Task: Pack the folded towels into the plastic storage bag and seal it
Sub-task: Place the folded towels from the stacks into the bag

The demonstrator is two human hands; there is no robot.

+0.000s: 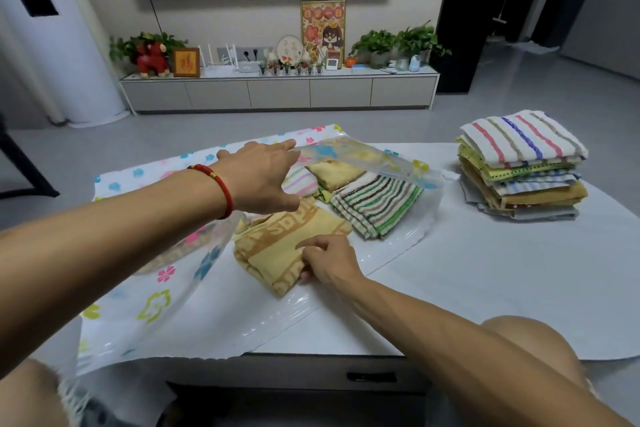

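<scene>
A clear plastic storage bag (pixel 162 291) printed with coloured flowers lies across the white table, its mouth facing right. My left hand (pixel 263 177) reaches into the opening with straight fingers and lifts the bag's upper sheet. My right hand (pixel 329 260) grips the near edge of a folded yellow towel (pixel 277 246) lying at the bag's mouth. A green-striped towel (pixel 377 204), a tan towel (pixel 332 170) and a pink-striped towel (pixel 301 180) lie under the raised sheet. A stack of several folded towels (pixel 523 166) stands at the table's right.
The white table (pixel 485 270) has a dark front edge with a drawer handle (pixel 372 376). My knees show at the bottom left and right. Beyond the table stand a low TV cabinet (pixel 277 94) with plants and ornaments, and grey floor.
</scene>
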